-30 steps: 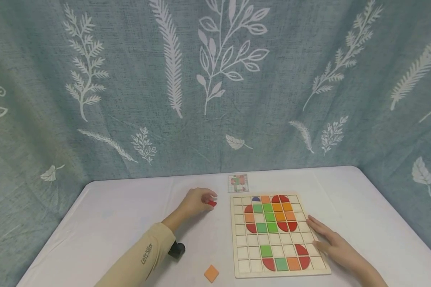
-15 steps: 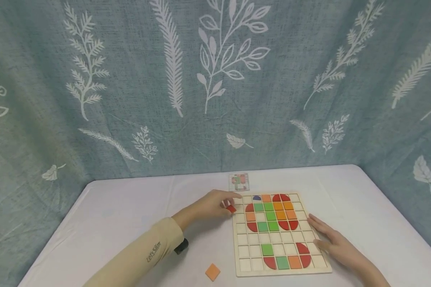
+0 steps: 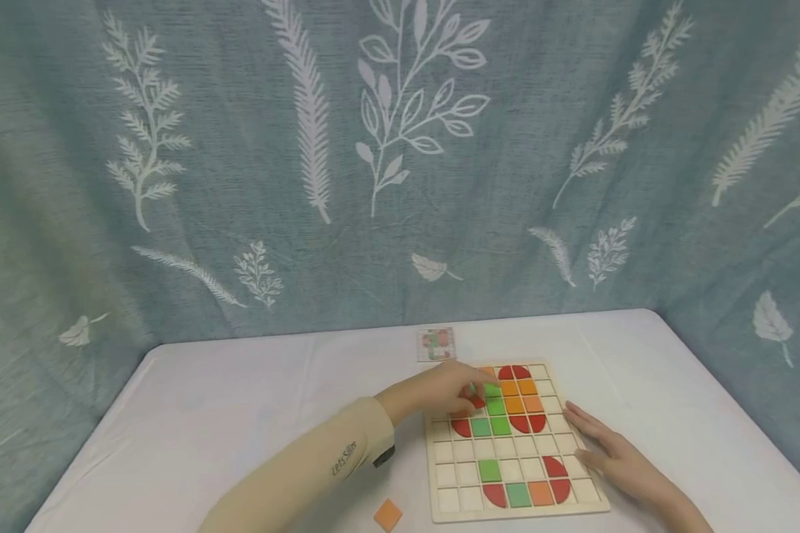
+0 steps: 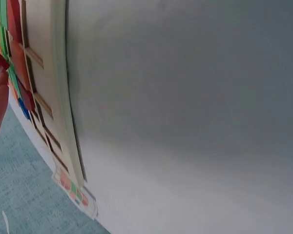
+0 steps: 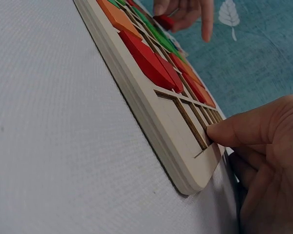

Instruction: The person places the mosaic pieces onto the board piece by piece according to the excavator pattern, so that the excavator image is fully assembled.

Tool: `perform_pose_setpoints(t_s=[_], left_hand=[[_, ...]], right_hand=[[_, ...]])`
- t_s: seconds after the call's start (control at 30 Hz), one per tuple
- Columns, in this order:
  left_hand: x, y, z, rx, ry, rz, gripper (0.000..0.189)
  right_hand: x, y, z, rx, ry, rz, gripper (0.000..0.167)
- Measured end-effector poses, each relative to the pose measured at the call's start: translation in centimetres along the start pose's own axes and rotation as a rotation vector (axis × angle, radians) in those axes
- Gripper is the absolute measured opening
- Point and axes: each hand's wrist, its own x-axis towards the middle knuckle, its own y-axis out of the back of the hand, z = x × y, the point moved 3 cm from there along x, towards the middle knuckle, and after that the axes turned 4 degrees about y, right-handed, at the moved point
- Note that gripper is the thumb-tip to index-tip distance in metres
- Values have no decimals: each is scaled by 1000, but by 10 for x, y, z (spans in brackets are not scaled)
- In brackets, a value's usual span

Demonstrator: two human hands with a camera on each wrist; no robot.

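My left hand (image 3: 443, 389) pinches a red tile (image 3: 478, 403) between thumb and fingers, over the upper left of a pale wooden grid board (image 3: 447, 474). Forefinger extended, it hides several cells there. Part of this red tile also appears at the left edge of the left wrist view. Red, orange and green tiles fill some of the board's cells, among them red quarter-rounds. At the board's right side rests my right hand (image 3: 616, 459), fingers lying along the edge; in the right wrist view its thumb (image 5: 239, 131) touches the top of the rim.
A small patterned card (image 3: 435, 344) lies behind the board. On the white table, left of the board's near corner, sits a loose orange square tile (image 3: 388, 515). A blue-green leaf-print curtain (image 3: 347, 289) hangs behind the table.
My left hand has carried the red tile rightward from the bare table onto the area above the board. The right hand has stayed at the board's edge. The head view has shifted slightly.
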Motion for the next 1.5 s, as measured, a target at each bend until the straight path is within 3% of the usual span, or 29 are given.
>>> perform_pose_setpoints(t_s=[0.27,0.53,0.83,1.07,1.23,1.5], left_hand=[[2,-3,3,21,44,-33,56],[1,-4,3,-35,52,-39,66],[1,-4,1,-113,66,6,66],[0,-4,-1,-65,66,40,54],[-10,6,-4,-93,53,83,29],[-54,21,-11,-367,90,153,23]], right_hand=[[2,-1,-6,-13,1,1,59],[3,-2,-7,5,-19,-7,60],[3,-2,-8,27,-27,-3,60],[3,-2,-7,8,-9,6,60],[3,-2,-7,-6,-21,4,60],[1,-1,-1,7,-44,0,61]])
